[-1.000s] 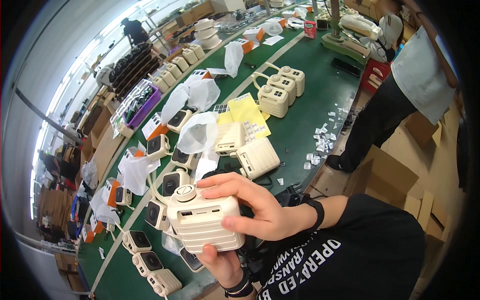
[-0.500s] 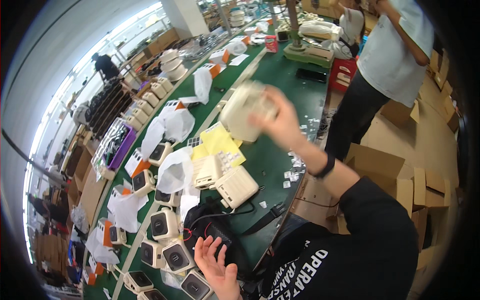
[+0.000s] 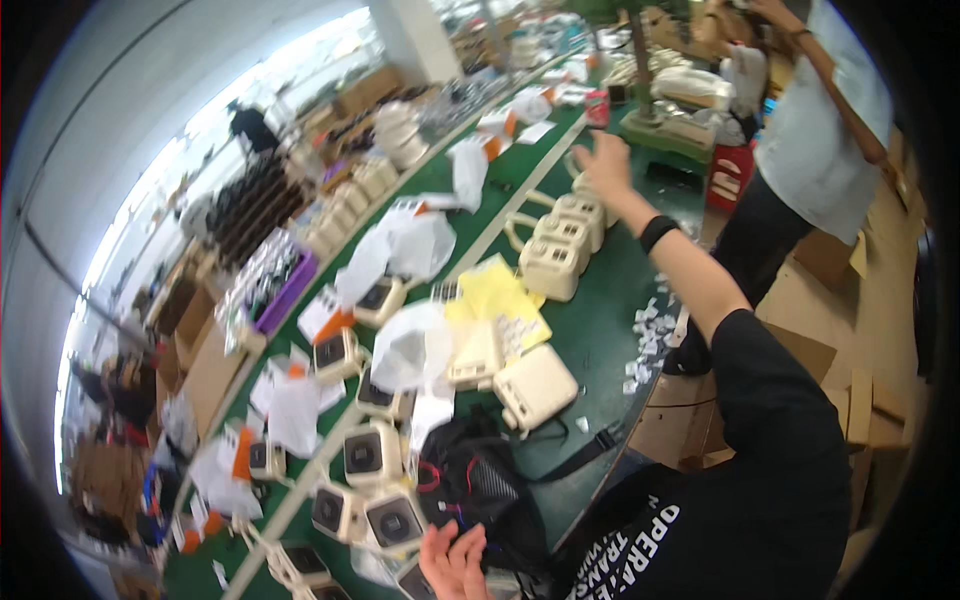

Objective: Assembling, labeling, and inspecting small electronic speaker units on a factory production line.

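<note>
My right hand [image 3: 607,168] is stretched out over the far end of a row of cream box-shaped devices with loop handles [image 3: 552,262]. Its fingers look spread, with the thumb beside the farthest device [image 3: 592,188]; whether they touch it is hard to tell. Low in the picture, my left hand [image 3: 456,562] hovers with loosely bent fingers and holds nothing. Next to it lies a black bag [image 3: 480,470] with a strap, and cream devices with dark square fronts [image 3: 395,520] stand to its left. Two more cream devices [image 3: 537,388] lie between the bag and a yellow sheet [image 3: 495,300].
White bags [image 3: 410,345] and orange-and-white boxes [image 3: 325,315] line the green table [image 3: 600,330]. Small white scraps [image 3: 650,335] lie along its right edge. A green machine stand [image 3: 665,130] rises at the far end. Another person [image 3: 815,150] stands at the right, near cardboard boxes [image 3: 870,400].
My right hand has moved away with the cream device it held and now shows at the row's far end, fingers apart. The view has shifted, and my left hand sits lower.
</note>
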`<action>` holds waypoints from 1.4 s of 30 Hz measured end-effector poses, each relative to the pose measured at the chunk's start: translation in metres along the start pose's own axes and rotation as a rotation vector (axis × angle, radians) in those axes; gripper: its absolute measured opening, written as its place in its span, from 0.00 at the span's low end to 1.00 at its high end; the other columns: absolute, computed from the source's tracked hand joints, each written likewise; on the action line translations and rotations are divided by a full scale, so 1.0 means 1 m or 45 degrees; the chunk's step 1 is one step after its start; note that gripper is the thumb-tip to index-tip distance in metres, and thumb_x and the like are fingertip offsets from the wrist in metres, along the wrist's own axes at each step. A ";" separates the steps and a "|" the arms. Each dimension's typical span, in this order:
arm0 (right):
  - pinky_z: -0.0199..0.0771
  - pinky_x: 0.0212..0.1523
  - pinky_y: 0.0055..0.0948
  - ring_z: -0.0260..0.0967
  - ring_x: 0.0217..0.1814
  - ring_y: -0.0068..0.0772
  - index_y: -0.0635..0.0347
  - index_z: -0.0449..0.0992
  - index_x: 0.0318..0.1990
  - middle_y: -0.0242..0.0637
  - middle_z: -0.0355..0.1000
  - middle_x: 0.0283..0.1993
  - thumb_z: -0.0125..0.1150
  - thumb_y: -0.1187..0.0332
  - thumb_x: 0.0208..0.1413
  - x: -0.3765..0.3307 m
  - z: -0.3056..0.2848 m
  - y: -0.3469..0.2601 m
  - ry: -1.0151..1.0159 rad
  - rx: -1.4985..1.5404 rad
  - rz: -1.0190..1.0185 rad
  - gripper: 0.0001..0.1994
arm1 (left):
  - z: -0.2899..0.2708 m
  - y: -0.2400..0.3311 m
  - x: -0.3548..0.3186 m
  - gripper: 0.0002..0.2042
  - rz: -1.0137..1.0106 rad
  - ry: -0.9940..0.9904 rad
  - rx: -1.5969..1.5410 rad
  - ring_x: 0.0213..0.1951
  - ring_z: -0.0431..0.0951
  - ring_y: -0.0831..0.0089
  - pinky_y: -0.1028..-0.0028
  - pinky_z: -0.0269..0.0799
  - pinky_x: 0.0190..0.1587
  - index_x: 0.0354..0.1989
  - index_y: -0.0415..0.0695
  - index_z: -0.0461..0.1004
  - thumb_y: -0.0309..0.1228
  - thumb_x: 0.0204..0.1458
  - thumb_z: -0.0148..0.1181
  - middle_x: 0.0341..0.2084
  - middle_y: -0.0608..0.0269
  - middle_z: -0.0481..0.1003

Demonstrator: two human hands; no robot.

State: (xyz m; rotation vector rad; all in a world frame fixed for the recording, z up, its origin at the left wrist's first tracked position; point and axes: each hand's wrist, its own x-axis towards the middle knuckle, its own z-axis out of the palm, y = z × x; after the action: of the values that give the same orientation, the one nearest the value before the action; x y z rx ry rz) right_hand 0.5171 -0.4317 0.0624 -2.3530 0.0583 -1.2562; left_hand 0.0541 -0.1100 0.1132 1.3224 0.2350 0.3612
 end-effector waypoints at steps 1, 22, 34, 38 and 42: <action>0.65 0.37 0.44 0.66 0.38 0.49 0.65 0.72 0.26 0.49 0.70 0.32 0.55 0.62 0.47 0.008 -0.003 -0.043 -0.099 0.287 0.091 0.12 | -0.003 0.002 0.000 0.25 -0.041 0.024 0.017 0.51 0.66 0.57 0.64 0.61 0.54 0.60 0.35 0.48 0.27 0.55 0.45 0.53 0.47 0.58; 0.67 0.46 0.44 0.64 0.48 0.53 0.71 0.73 0.38 0.55 0.68 0.43 0.71 0.51 0.22 -0.109 0.159 -0.289 -1.410 0.179 0.044 0.35 | -0.168 -0.083 -0.047 0.24 -0.139 0.396 -0.216 0.51 0.65 0.53 0.61 0.60 0.55 0.55 0.33 0.55 0.30 0.51 0.51 0.48 0.41 0.64; 0.64 0.51 0.37 0.56 0.55 0.42 0.59 0.62 0.54 0.45 0.59 0.54 0.60 0.69 0.43 -0.124 -0.174 -0.253 -0.328 0.963 -1.485 0.27 | -0.025 0.001 0.026 0.38 0.435 0.076 0.314 0.55 0.60 0.58 0.60 0.56 0.56 0.61 0.36 0.45 0.37 0.47 0.61 0.55 0.50 0.55; 0.64 0.52 0.30 0.59 0.54 0.31 0.53 0.68 0.51 0.36 0.61 0.55 0.50 0.71 0.51 -0.144 -0.215 -0.233 -0.167 1.079 -1.552 0.18 | 0.020 0.036 0.036 0.36 0.696 -0.182 0.478 0.54 0.60 0.61 0.64 0.58 0.54 0.57 0.36 0.56 0.45 0.44 0.63 0.55 0.53 0.56; 0.61 0.54 0.34 0.58 0.55 0.31 0.54 0.66 0.53 0.37 0.61 0.56 0.49 0.70 0.52 -0.147 -0.232 -0.223 -0.207 1.114 -1.526 0.19 | 0.017 0.015 0.024 0.37 0.835 -0.173 0.634 0.45 0.68 0.59 0.64 0.61 0.50 0.51 0.38 0.59 0.46 0.36 0.68 0.44 0.44 0.65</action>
State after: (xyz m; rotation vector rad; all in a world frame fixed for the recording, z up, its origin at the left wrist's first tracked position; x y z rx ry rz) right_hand 0.2073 -0.2854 0.1521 -1.5708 -1.7587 -1.1050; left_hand 0.0811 -0.1130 0.1326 1.8984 -0.2546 0.7958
